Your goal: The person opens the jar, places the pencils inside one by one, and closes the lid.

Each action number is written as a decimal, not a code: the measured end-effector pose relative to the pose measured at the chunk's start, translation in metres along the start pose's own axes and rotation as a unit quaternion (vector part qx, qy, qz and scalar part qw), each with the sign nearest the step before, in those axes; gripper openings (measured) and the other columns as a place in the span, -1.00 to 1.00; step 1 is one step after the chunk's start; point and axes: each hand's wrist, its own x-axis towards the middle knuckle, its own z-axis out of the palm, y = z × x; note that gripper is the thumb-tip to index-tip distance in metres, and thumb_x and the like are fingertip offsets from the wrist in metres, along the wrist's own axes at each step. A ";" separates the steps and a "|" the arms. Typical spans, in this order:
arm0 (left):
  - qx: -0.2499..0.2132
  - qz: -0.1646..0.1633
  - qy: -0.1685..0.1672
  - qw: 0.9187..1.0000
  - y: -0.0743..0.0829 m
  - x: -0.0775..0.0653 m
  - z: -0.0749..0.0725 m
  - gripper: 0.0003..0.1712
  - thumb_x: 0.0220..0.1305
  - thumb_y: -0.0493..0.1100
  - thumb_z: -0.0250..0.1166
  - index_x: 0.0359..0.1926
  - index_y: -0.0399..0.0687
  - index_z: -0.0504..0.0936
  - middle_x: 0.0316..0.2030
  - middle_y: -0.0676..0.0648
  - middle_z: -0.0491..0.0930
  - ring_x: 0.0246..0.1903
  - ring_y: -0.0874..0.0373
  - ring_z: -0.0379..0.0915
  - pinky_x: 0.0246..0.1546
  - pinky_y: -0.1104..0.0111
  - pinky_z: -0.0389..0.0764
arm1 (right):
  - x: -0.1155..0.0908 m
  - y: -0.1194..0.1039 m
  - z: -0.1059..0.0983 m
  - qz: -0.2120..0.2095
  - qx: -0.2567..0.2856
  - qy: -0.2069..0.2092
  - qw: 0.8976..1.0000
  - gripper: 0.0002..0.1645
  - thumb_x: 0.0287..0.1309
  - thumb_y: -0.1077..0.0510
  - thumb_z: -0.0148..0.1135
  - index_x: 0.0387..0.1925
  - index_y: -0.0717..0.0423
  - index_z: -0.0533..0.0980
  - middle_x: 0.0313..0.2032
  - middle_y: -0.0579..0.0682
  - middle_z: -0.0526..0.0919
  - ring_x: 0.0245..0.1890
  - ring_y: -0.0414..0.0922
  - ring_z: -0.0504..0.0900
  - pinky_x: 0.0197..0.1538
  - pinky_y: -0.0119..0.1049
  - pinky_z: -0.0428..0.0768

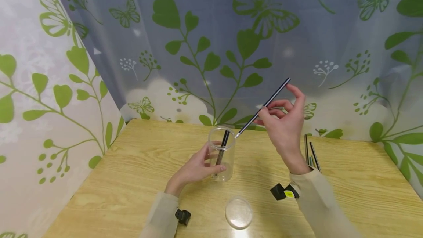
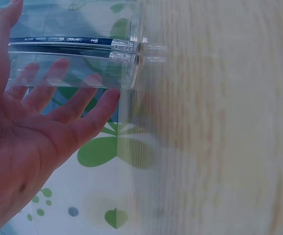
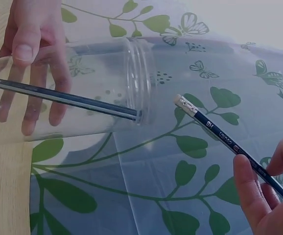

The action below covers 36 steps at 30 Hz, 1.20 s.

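Observation:
A clear plastic jar (image 1: 229, 164) stands upright on the table, and my left hand (image 1: 195, 167) grips it round the side with thumb and fingers. Two dark striped pencils (image 2: 65, 40) lean inside it, their eraser ends at the bottom in the left wrist view. My right hand (image 1: 286, 126) pinches another dark pencil (image 1: 277, 92) between thumb and fingers, held slantwise. Its white eraser (image 3: 178, 99) points down toward the jar's open mouth (image 3: 144, 83), just outside the rim. The index finger reaches up near the pencil's upper end.
A round clear lid (image 1: 238, 213) lies on the wooden table (image 1: 132, 179) in front of the jar. Several more pencils (image 1: 315, 155) lie at the right, partly behind my right wrist. A patterned curtain (image 1: 211, 39) hangs along the table's back edge.

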 end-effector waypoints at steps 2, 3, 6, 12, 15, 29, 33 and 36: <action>0.002 0.000 0.000 1.000 0.000 0.000 0.000 -0.13 0.26 0.03 0.49 0.49 0.37 0.23 0.51 0.03 0.28 0.45 -0.20 0.29 0.39 -0.07 0.48 | -0.001 0.002 0.003 -0.007 -0.008 -0.003 1.000 -0.04 0.11 0.53 0.14 0.45 -0.19 0.16 -0.36 0.00 0.50 -0.50 -0.12 0.65 -0.38 -0.16 0.80; 0.003 0.000 -0.001 1.000 0.000 0.000 0.000 -0.13 0.26 0.03 0.49 0.49 0.38 0.23 0.51 0.04 0.28 0.45 -0.19 0.29 0.39 -0.06 0.48 | -0.001 0.003 0.005 -0.010 -0.015 -0.005 1.000 -0.02 0.10 0.53 0.13 0.47 -0.19 0.15 -0.36 0.00 0.50 -0.50 -0.12 0.65 -0.38 -0.16 0.80; 0.005 0.004 -0.002 1.000 0.000 0.000 0.000 -0.13 0.26 0.04 0.49 0.48 0.39 0.22 0.51 0.04 0.28 0.45 -0.20 0.30 0.38 -0.06 0.49 | -0.003 0.007 0.008 -0.019 -0.036 -0.013 0.999 0.05 0.09 0.53 0.14 0.52 -0.18 0.10 -0.37 -0.01 0.51 -0.50 -0.10 0.65 -0.39 -0.16 0.79; 0.002 0.001 -0.006 1.000 0.000 -0.001 0.000 -0.12 0.25 0.05 0.50 0.47 0.43 0.22 0.49 0.07 0.30 0.45 -0.16 0.31 0.38 -0.04 0.50 | -0.005 0.016 0.013 -0.017 -0.056 -0.034 0.998 0.15 0.08 0.51 0.17 0.56 -0.34 0.02 -0.37 -0.04 0.51 -0.51 -0.08 0.68 -0.41 -0.15 0.79; 0.004 0.002 -0.004 1.000 0.000 -0.001 0.000 -0.12 0.25 0.05 0.49 0.48 0.43 0.22 0.49 0.07 0.30 0.45 -0.16 0.31 0.38 -0.04 0.50 | -0.007 0.020 0.015 -0.014 -0.065 -0.045 0.997 0.20 0.06 0.51 0.18 0.56 -0.40 -0.02 -0.37 -0.04 0.50 -0.52 -0.09 0.67 -0.41 -0.15 0.79; 0.002 -0.005 -0.003 1.000 0.001 -0.002 -0.001 -0.13 0.26 0.06 0.48 0.47 0.46 0.21 0.50 0.09 0.30 0.46 -0.15 0.29 0.39 -0.02 0.49 | -0.010 0.027 0.023 -0.025 -0.136 -0.082 0.987 0.17 -0.02 0.51 0.17 0.55 -0.26 0.02 -0.29 0.05 0.54 -0.47 -0.20 0.65 -0.35 -0.28 0.77; -0.003 -0.004 -0.005 1.000 0.001 -0.001 -0.001 -0.14 0.27 0.04 0.48 0.47 0.43 0.21 0.49 0.07 0.30 0.46 -0.16 0.29 0.39 -0.03 0.48 | -0.012 0.031 0.025 -0.032 -0.153 -0.104 0.982 0.13 -0.02 0.52 0.17 0.54 -0.13 0.02 -0.20 0.10 0.54 -0.40 -0.20 0.64 -0.31 -0.42 0.70; -0.005 -0.006 -0.003 1.000 0.001 -0.001 -0.001 -0.14 0.27 0.03 0.48 0.47 0.43 0.22 0.49 0.07 0.30 0.46 -0.15 0.30 0.40 -0.02 0.48 | -0.015 0.034 0.027 -0.039 -0.158 -0.120 0.979 0.10 -0.03 0.53 0.19 0.51 -0.06 0.04 -0.18 0.13 0.55 -0.36 -0.16 0.65 -0.34 -0.44 0.67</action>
